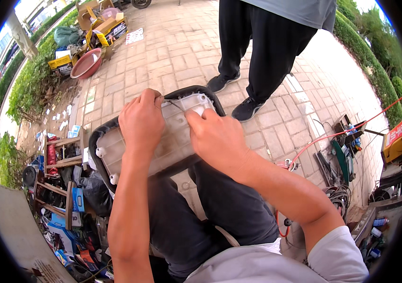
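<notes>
Across my knees lies a seat (135, 155), underside up, with a pale plastic base and a black cover wrapped round its rim. My left hand (142, 120) is closed at the far rim, its fingers pinched at the cover's edge. Over the right half of the base, my right hand (217, 137) is closed too, thumb and forefinger pressed together. A thin dark strip or rod (175, 104) runs between the fingers of both hands; its kind is unclear. Pegs stand along the base's edge. My hands hide part of it.
Facing me stands a person in dark trousers (271, 42). Wooden frames (62, 162), bags and boxes crowd the left. A reddish basin (87, 63) sits by cartons farther off. On the right are a red hose (323, 137), tools (340, 158) and a coiled cable (337, 198).
</notes>
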The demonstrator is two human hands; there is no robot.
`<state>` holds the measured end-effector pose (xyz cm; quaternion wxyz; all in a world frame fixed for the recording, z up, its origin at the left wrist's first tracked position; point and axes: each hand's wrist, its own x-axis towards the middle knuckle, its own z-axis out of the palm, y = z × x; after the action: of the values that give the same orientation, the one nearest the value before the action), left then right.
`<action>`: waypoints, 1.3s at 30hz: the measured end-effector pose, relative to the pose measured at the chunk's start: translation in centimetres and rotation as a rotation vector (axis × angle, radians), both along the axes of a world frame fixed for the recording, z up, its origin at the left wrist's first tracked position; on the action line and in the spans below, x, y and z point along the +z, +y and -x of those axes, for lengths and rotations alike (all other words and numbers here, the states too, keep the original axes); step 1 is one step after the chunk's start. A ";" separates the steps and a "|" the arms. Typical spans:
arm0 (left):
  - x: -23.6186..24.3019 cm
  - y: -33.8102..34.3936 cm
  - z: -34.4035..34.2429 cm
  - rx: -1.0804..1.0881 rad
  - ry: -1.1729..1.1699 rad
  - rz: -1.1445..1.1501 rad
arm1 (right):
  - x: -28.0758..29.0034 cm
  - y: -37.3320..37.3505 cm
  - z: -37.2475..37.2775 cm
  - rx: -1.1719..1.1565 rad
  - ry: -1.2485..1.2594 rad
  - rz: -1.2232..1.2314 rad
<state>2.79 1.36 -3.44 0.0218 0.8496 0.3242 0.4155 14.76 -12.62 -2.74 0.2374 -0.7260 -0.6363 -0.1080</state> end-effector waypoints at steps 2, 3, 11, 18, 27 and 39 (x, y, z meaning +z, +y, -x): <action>0.1 -0.1 -0.1 0.006 -0.015 0.025 | -2.5 0.0 0.5 -0.020 0.012 -0.125; 0.2 -0.2 0.0 -0.006 -0.015 0.021 | -3.2 0.0 0.7 -0.033 0.015 -0.188; 0.3 -0.5 -0.1 0.010 -0.020 0.067 | 4.0 0.6 -1.6 0.041 0.051 0.141; 0.3 -0.5 0.1 0.059 0.033 0.034 | -0.5 -0.2 -0.7 0.005 0.181 -0.136; 0.4 -0.6 0.1 0.090 0.056 0.102 | -1.0 -0.3 -0.1 0.061 0.232 -0.196; 0.4 -0.2 0.4 0.062 0.077 0.135 | 2.2 1.0 -0.4 -0.027 0.299 0.157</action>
<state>2.37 1.13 -3.00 0.0535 0.8510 0.3783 0.3604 15.17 -11.58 -0.53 0.2704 -0.7587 -0.5907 0.0482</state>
